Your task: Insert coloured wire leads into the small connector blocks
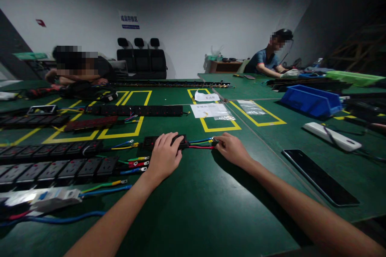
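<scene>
My left hand (pixel 165 154) lies over a short black socket block (pixel 148 141), its fingers curled across the top and gripping it. Blue, green-yellow and red wires (pixel 199 143) run from the block's right end. At their tips, my right hand (pixel 233 149) pinches the wire ends between thumb and forefinger; a metal ring terminal shows beside the fingertips. Just left of the block, blue and yellow wires with ring terminals (pixel 131 142) come from a long black socket strip (pixel 51 152). A nearer socket strip (pixel 64 169) has green, red and blue leads with ring lugs.
A phone (pixel 319 176) and a white power strip (pixel 331 136) lie to the right, with a blue bin (pixel 312 100) behind. Papers (pixel 208 110) and yellow tape rectangles mark the green table (pixel 211 209). Two people (pixel 267 60) sit across it. A breaker (pixel 60 198) lies near left.
</scene>
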A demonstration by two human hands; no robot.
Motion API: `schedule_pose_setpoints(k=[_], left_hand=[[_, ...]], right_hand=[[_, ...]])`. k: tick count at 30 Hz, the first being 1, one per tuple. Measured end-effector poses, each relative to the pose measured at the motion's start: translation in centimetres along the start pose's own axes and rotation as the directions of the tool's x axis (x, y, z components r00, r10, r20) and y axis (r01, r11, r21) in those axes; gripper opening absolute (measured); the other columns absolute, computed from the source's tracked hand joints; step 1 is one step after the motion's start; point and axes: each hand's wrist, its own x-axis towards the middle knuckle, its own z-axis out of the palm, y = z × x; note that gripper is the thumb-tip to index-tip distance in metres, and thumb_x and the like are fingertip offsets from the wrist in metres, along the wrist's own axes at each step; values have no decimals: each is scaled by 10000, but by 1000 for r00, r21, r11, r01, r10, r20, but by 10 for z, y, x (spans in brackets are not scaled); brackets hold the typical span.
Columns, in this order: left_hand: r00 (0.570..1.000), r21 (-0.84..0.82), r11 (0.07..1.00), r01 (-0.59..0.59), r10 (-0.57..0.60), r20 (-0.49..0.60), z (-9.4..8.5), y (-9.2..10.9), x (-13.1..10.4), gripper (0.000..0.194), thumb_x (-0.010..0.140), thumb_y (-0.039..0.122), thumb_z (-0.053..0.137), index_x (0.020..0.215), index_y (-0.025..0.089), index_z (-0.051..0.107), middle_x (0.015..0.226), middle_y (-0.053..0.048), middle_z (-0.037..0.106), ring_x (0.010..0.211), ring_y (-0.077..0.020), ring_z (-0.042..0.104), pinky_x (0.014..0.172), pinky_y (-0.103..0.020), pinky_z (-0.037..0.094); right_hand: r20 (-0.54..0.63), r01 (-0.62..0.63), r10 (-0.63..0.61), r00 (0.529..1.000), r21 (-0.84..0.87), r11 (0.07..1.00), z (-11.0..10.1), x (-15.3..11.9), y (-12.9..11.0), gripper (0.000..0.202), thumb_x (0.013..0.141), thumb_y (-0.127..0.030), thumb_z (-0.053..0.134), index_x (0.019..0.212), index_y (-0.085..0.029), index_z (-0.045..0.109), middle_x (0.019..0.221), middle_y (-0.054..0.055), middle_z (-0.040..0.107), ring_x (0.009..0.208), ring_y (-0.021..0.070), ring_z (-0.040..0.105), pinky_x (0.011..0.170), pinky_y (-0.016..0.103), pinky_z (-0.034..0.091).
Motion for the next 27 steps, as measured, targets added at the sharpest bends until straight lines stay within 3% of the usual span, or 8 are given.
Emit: schedule_pose_setpoints(k=[7,27], left_hand=[[1000,3,1000,12,-12,12,-1,1,-1,476,905,176,617,1381,184,611,1422,-125,597,1328,-308,528,1184,-523,375],[1000,-1,1000,7,-7,7,-1,0,-1,479,907,167,620,1385,184,604,1414,-130,601,1327,-306,529,1179,-544,383]], right_hand=[[11,2,-2,1000,14,1000,-1,-1,0,356,913,-197,524,1166,-148,769,963,95,685,826,201,637,724,288,426],[38,6,-7,999,12,1000,-3,2,-1,353,914,-173,522,1166,-146,767,980,94,699,850,194,648,757,268,439]])
